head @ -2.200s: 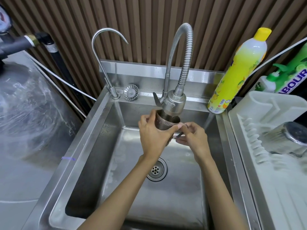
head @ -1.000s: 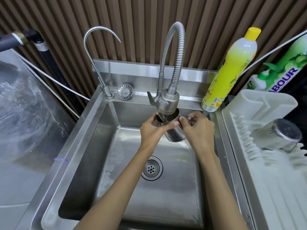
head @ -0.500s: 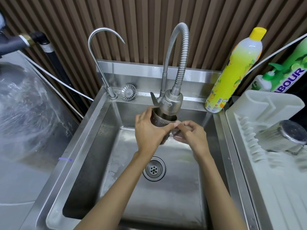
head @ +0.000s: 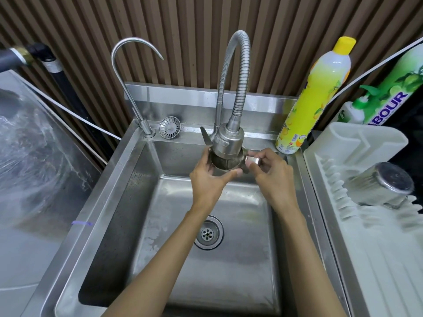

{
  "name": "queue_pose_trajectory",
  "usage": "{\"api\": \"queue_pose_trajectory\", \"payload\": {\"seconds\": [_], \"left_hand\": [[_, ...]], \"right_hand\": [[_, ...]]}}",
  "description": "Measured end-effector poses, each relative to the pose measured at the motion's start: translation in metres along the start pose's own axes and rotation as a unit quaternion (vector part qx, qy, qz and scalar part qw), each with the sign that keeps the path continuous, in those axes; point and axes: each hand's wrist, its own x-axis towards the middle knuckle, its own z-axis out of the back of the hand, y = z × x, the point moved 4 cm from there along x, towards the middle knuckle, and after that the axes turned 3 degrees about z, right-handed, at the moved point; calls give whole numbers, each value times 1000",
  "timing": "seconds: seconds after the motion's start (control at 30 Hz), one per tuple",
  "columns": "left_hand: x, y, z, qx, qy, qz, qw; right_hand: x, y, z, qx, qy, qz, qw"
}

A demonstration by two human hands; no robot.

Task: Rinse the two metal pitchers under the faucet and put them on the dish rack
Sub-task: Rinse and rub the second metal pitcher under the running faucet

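A small metal pitcher (head: 225,164) is held upright directly under the spray head of the flexible faucet (head: 227,140), over the steel sink (head: 142,202). My left hand (head: 209,181) wraps its body from the left, thumb across the front. My right hand (head: 270,172) pinches the pitcher's handle on the right side. Most of the pitcher is hidden by the faucet head and my fingers. A second metal pitcher (head: 381,185) lies tipped over, bottom toward me, on the white dish rack (head: 366,236) at the right.
A thin gooseneck tap (head: 130,72) and a loose drain strainer (head: 169,127) stand on the sink's back ledge. A yellow dish soap bottle (head: 313,99) and a green refill pack (head: 384,101) are behind the rack. The drain (head: 208,233) is below my arms.
The pitcher has been turned back and forth under the faucet; it now sits higher against the spray head, and my right hand has shifted up onto the handle.
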Motion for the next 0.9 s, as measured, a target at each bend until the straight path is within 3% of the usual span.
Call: {"api": "queue_pose_trajectory", "payload": {"seconds": [0.13, 0.3, 0.4, 0.5, 0.63, 0.73, 0.83, 0.9], "left_hand": [[0, -20, 9, 86, -56, -98, 990], [-6, -32, 20, 246, -77, -170, 951], [-7, -30, 25, 316, -94, -154, 932], [-9, -25, 25, 321, -86, -95, 938], [-10, -10, 21, 268, -38, -14, 963], [-8, -3, 16, 204, -3, 22, 979], [-3, -4, 7, 151, 6, 46, 987], [-1, -8, 3, 125, -14, 35, 991]], "right_hand": [[-3, -17, -23, 150, 51, -60, 986], [-15, -29, -53, 348, 104, -147, 920], [-20, -29, -51, 313, 95, -149, 933], [-19, -30, -40, 227, 58, -155, 960], [-14, -14, -20, 49, -1, -97, 994], [-13, 9, -4, -74, -36, -31, 996], [-10, 19, 1, -93, -59, 5, 994], [-7, 14, -1, -21, -59, -9, 998]]}}
